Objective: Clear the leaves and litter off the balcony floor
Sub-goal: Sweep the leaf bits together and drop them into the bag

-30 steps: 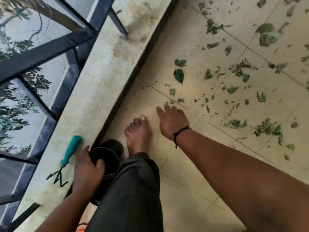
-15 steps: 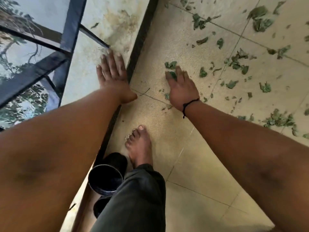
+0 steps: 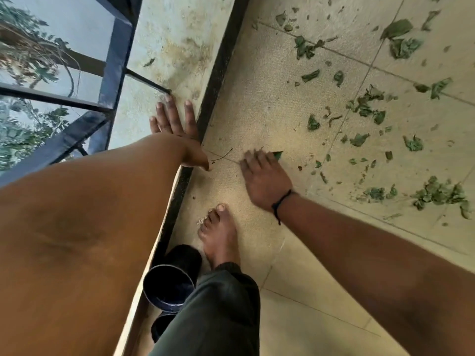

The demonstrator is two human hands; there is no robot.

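Observation:
Green leaves and torn bits lie scattered over the beige floor tiles [image 3: 282, 80], with a cluster [image 3: 365, 106] at mid right and a bigger clump [image 3: 437, 194] further right. My right hand [image 3: 264, 176] is down on the floor with its fingers curled over a dark green leaf [image 3: 278, 154], whose tip pokes out past the fingertips. Whatever else is under the palm is hidden. My left hand [image 3: 174, 124] rests flat on the stained ledge [image 3: 174, 42] with fingers spread and holds nothing.
A black pot [image 3: 168, 286] stands by the ledge's dark edge, beside my bare foot [image 3: 218, 232]. A thin twig [image 3: 222, 156] lies between my hands. A dark metal railing [image 3: 113, 60] runs along the ledge's outer side, with trees beyond it.
My left hand left the pot and moved up onto the ledge. My right hand reached out to the leaf, then drew back toward my foot with fingers curled over it.

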